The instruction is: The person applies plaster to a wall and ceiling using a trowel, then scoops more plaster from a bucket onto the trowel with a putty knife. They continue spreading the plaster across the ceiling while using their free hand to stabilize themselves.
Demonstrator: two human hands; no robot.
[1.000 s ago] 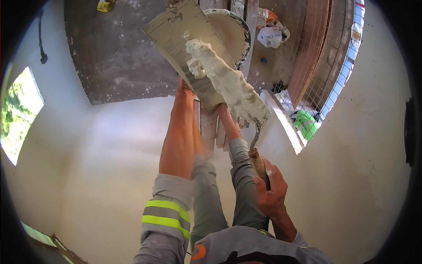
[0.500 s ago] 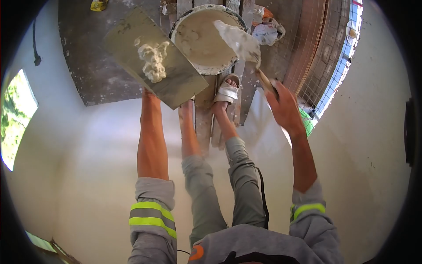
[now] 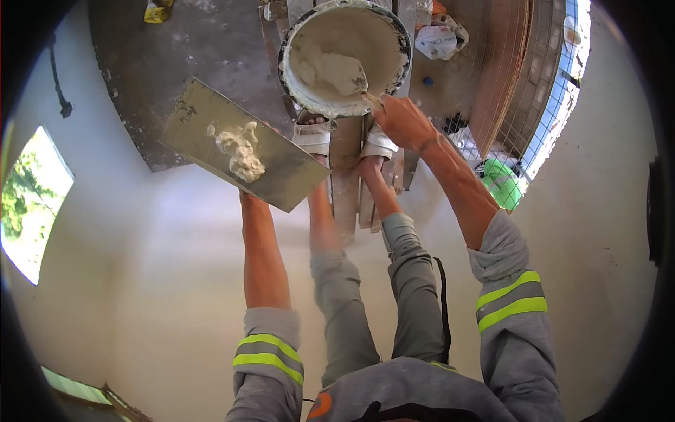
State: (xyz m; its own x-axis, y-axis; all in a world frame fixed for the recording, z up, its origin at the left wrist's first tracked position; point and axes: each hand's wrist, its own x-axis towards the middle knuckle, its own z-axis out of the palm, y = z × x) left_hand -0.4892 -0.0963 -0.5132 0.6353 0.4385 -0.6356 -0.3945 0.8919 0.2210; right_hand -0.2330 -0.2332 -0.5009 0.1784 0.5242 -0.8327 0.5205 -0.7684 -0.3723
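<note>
My left hand [image 3: 254,200] is mostly hidden beneath a flat rectangular plasterer's hawk [image 3: 288,169], gripping it from below. A lump of wet plaster [image 3: 240,152] sits near the middle of the hawk. In my right hand [image 3: 403,124], the fingers are wrapped around the wooden handle of a trowel [image 3: 370,100]. The trowel's blade dips into a round bucket [image 3: 283,67] of pale, wet plaster [image 3: 316,39], and plaster covers most of it. The bucket stands just beyond my sandalled feet.
Wooden planks [image 3: 344,179] lie under my feet and the bucket. A white plastic bag [image 3: 437,42] rests to the bucket's right. Wire mesh [image 3: 541,105] and a green object [image 3: 501,183] are farther right. A yellow packet [image 3: 157,10] lies on the floor at upper left.
My right hand has swung inward and lowered the trowel from beside the rim into the bucket's plaster. The hawk has shifted slightly down in view, still carrying its plaster lump.
</note>
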